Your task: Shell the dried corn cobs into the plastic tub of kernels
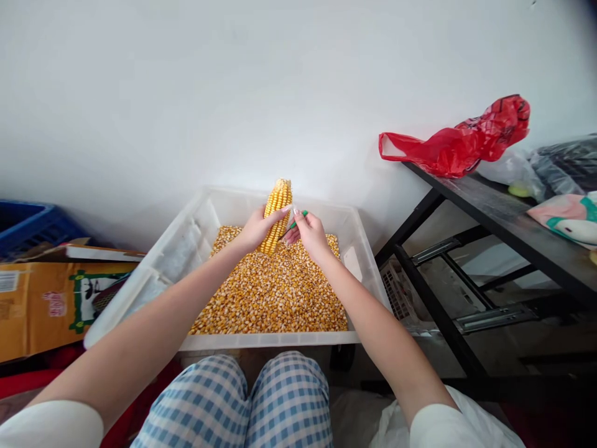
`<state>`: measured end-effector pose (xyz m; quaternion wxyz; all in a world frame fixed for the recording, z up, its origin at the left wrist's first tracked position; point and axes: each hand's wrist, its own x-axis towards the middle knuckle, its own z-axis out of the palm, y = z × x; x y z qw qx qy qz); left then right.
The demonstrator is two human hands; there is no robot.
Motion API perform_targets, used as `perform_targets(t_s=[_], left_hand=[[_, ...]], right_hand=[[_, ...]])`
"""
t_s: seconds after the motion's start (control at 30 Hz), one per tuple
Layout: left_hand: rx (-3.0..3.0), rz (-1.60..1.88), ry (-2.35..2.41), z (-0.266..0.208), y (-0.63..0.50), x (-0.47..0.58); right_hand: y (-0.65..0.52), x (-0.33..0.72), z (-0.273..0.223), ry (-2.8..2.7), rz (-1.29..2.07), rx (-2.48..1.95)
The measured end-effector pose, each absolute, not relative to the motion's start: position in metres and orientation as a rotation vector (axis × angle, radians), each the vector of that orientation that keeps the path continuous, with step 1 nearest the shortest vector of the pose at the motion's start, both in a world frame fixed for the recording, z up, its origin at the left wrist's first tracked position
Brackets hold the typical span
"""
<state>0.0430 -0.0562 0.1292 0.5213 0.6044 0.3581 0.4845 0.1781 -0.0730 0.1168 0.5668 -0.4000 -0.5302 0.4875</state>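
An ear of corn with yellow kernels is gripped in my left hand, tilted with its pale end up. My left thumb lies across its front. Closed around a thin green-handled tool, my right hand is just right of the ear. The tool's slim dark shaft points down and left at the ear's lower side; whether its tip touches the kernels I cannot tell. Below both hands, loose corn kernels cover much of the floor of a translucent plastic bin.
A white wall stands behind the bin. At left are a cardboard box and a blue crate. To the right, a black-framed table holds a red plastic bag and other bags. My knees in checked trousers are against the near side.
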Motion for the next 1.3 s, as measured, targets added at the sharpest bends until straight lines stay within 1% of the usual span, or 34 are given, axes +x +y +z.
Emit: perform_targets(t_s=[0.2,0.43,0.6,1.13,1.3], left_hand=[[1.188,1.134,0.865,0.128,-0.053,0.043],[1.044,1.132,0.806,0.126,-0.048,0.041],[1.027,1.135,0.790,0.125,-0.048,0.041],[1.074,1.161,0.910,0.120,-0.048,0.037],[1.147,1.169,0.944,0.120,-0.051,0.039]], right_hand=[[-0.077,0.179,0.128,-1.127,0.993,-0.915],[-0.079,0.178,0.131,-1.102,0.932,-0.909],[-0.078,0.179,0.129,-1.131,0.937,-0.843],[-0.087,0.165,0.118,-1.232,0.886,-0.850],[-0.082,0.171,0.119,-1.191,0.964,-0.870]])
